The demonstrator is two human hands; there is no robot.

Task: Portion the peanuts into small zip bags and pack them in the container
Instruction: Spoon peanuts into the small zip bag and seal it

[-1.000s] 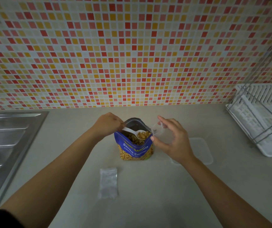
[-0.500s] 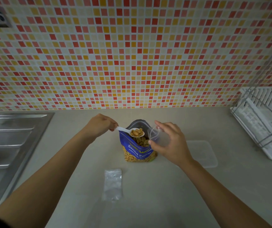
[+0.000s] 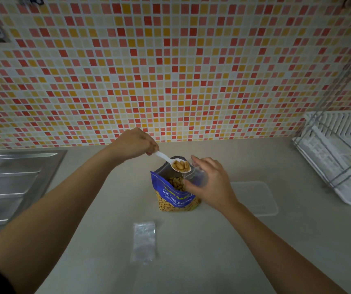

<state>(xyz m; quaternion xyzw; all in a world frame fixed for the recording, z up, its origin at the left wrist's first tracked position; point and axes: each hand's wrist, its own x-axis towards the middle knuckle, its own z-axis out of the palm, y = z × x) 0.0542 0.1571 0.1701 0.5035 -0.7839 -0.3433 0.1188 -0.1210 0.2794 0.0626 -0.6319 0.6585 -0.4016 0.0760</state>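
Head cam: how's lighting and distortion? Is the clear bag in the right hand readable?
Head view: dim, even light, no glare or hard shadows on the counter; wide-angle bend bows the tiled wall and slants the dish rack at the edge; spoon and peanut bag look sharp; the clear zip bag in the right hand is faint, its mouth hard to make out.

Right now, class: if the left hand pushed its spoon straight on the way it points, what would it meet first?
Most likely the small zip bag held by the right hand; the loaded spoon sits just beside its mouth, though depth is unclear.
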